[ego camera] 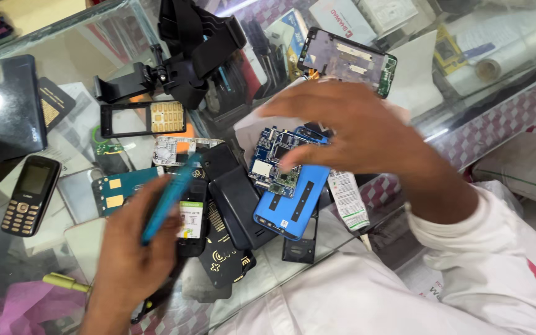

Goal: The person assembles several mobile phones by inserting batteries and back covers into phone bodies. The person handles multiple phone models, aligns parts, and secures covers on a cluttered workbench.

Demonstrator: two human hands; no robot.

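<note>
Head view: the left hand (pixel 133 248) grips a teal tool (pixel 170 197); the right hand (pixel 352 127), fingers spread, presses an opened blue phone (pixel 293 198) just beneath. A careless push could likely crack its exposed circuit board (pixel 274 162), beside the fingertips.

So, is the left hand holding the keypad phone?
No, the left hand holds a blue tool; the keypad phone lies apart on the glass.

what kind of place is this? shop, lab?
Most likely a phone repair counter. A glass display counter is strewn with a bare circuit board, an opened blue phone and a keypad phone. The left hand holds a teal tool.
</note>
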